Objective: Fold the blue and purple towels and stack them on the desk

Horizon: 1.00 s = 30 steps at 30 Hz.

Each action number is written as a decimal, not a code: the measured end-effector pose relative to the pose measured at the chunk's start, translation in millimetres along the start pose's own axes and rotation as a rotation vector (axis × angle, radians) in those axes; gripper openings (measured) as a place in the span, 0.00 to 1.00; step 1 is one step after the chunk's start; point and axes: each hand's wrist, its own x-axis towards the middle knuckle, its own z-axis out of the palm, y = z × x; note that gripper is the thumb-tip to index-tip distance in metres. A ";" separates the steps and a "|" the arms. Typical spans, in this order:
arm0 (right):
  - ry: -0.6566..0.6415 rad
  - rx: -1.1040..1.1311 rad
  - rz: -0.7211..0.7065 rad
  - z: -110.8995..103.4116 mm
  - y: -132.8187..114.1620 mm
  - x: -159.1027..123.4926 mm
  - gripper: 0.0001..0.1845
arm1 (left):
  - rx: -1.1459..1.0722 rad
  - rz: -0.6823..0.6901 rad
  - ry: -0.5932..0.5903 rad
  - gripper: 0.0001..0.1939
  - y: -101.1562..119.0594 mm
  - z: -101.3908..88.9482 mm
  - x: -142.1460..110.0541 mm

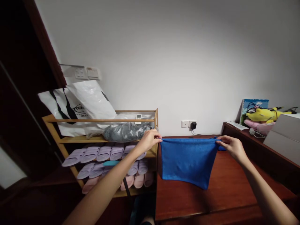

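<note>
A blue cloth hangs stretched between my two hands, its top edge nearly straight. My left hand pinches its upper left corner between thumb and fingers. At the upper right corner, my right hand holds it in a similar pinch. The cloth hangs in front of a reddish-brown wooden tabletop; whether its lower edge touches the wood I cannot tell. Behind my right fingertips, another piece of blue fabric lies on the table.
Left of the table stands a wooden shoe rack with several slippers, a white bag and a plastic-wrapped grey bundle. At right, a raised ledge holds white boxes and a yellow plush toy. A black plug sits in the wall.
</note>
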 end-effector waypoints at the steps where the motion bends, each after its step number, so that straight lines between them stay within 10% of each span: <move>1: 0.006 -0.073 -0.033 -4.9 -4.2 -5.1 0.23 | 0.040 0.026 -0.024 0.04 6.6 -5.1 -4.0; 11: -0.061 -0.265 -0.064 -44.8 -46.0 -68.0 0.21 | -0.174 -0.183 -0.440 0.09 60.0 -55.6 -54.0; 17: -0.100 -0.032 0.115 -46.0 -51.3 -80.1 0.22 | -0.293 -0.292 -0.451 0.09 65.8 -60.5 -73.9; 24: -0.336 0.025 0.189 3.4 -6.4 -52.7 0.19 | -0.378 -0.325 -0.510 0.11 -4.4 -16.7 -67.3; 30: -0.281 0.152 0.295 78.1 69.6 -24.8 0.17 | -0.369 -0.435 -0.381 0.12 -79.7 47.9 -45.1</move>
